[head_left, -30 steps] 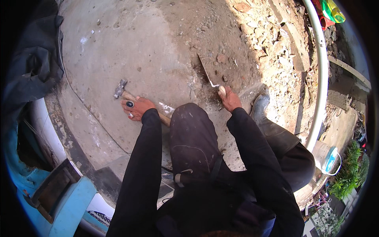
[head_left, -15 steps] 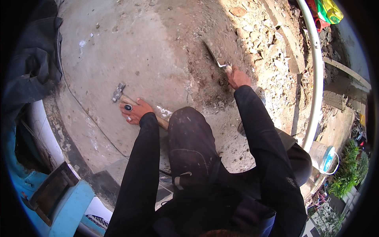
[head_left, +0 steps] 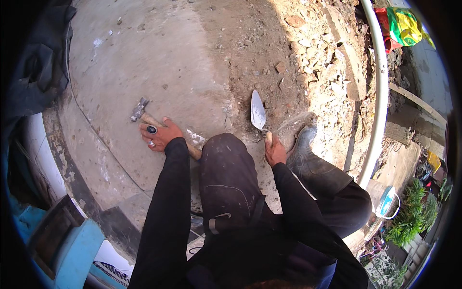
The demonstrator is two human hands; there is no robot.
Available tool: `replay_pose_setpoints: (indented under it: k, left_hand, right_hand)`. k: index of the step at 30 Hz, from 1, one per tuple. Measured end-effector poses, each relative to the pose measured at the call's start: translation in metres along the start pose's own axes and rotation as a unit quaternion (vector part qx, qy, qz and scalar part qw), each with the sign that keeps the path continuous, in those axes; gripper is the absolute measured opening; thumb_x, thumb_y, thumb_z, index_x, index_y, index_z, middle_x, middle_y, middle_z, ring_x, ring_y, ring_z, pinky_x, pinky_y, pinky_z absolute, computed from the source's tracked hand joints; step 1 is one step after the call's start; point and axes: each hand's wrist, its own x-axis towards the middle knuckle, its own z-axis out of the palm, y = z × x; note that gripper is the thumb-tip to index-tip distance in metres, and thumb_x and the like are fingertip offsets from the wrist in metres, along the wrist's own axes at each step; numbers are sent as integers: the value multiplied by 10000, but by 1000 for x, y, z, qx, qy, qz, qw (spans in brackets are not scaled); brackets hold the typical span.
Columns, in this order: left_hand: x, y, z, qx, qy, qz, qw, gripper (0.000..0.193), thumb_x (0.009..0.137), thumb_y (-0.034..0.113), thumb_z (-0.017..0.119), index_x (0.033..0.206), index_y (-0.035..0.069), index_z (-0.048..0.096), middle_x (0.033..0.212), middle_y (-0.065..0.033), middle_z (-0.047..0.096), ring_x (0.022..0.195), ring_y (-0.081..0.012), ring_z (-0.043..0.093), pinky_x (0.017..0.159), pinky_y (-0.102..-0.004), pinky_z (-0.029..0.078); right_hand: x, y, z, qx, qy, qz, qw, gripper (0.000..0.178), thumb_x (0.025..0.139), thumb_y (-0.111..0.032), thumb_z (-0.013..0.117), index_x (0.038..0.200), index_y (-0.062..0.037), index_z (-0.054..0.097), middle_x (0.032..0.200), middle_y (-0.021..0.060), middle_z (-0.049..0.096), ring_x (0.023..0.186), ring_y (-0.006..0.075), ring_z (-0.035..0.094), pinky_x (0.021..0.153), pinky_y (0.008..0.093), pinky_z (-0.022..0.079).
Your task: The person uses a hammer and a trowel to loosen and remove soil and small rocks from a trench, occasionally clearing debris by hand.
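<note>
My left hand (head_left: 161,135), with rings on its fingers, is closed over the wooden handle of a hammer (head_left: 139,110) lying on the concrete. The hammer's steel head points away to the left, and the handle's end shows beside my knee. In my right hand (head_left: 275,151) is a pointed trowel (head_left: 258,111), gripped by its wooden handle. Its bright blade faces up and points away from me over the broken, earthy ground (head_left: 250,62). My right boot (head_left: 308,154) is planted just to the right of that hand.
Rubble (head_left: 322,72) lies in sunlight at the right, beside a long white pipe (head_left: 380,86). Beyond it are a green and yellow bag (head_left: 403,26) and a small bucket (head_left: 386,202). Dark cloth (head_left: 41,67) hangs at the left, above a blue object (head_left: 79,253). A thin cable (head_left: 103,142) crosses the concrete.
My right hand has drawn the trowel back toward me and slightly left, and its blade has turned to show its flat face. My left hand stays on the hammer.
</note>
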Motion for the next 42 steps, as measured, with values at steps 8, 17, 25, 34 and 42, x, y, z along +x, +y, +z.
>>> replay_pose_setpoints:
  k: [8, 17, 25, 34, 42]
  left_hand:
    - [-1, 2, 3, 4, 9, 23, 1000, 862, 831, 412, 618, 1449, -6, 185, 1465, -180, 278, 1349, -352, 286, 1046, -508, 281]
    - [-1, 2, -1, 4, 12, 19, 1000, 869, 827, 412, 627, 1453, 2, 185, 1467, -174, 281, 1353, -343, 283, 1037, -511, 291]
    - [-1, 0, 5, 9, 20, 21, 1000, 888, 809, 440, 635, 1453, 7, 203, 1462, -168, 293, 1349, -338, 291, 1028, -508, 300]
    - [-5, 3, 4, 14, 35, 24, 999, 885, 811, 438, 630, 1450, 4, 199, 1448, -175, 311, 1344, -335, 301, 1028, -499, 302]
    - [0, -1, 5, 1, 25, 15, 1000, 867, 815, 422, 635, 1443, 5, 206, 1448, -176, 300, 1341, -339, 298, 1033, -507, 298]
  right_hand:
    - [63, 10, -91, 51, 75, 37, 995, 423, 938, -422, 472, 1080, -33, 559, 953, 270, 632, 941, 459, 591, 795, 487, 456]
    - [22, -13, -32, -134, -106, 32, 985, 449, 940, -469, 435, 1134, -76, 530, 960, 263, 639, 942, 439, 603, 812, 508, 467]
    - [70, 19, -74, 53, 28, 92, 994, 442, 935, -442, 455, 1130, -54, 533, 937, 265, 635, 899, 465, 596, 768, 517, 455]
    - [62, -59, -36, -173, -101, 60, 978, 345, 919, -372, 490, 1104, -87, 548, 968, 224, 660, 939, 402, 632, 814, 484, 486]
    - [40, -37, -37, 528, -62, 231, 815, 341, 958, -434, 477, 972, -102, 555, 611, 36, 510, 424, 129, 472, 352, 292, 382]
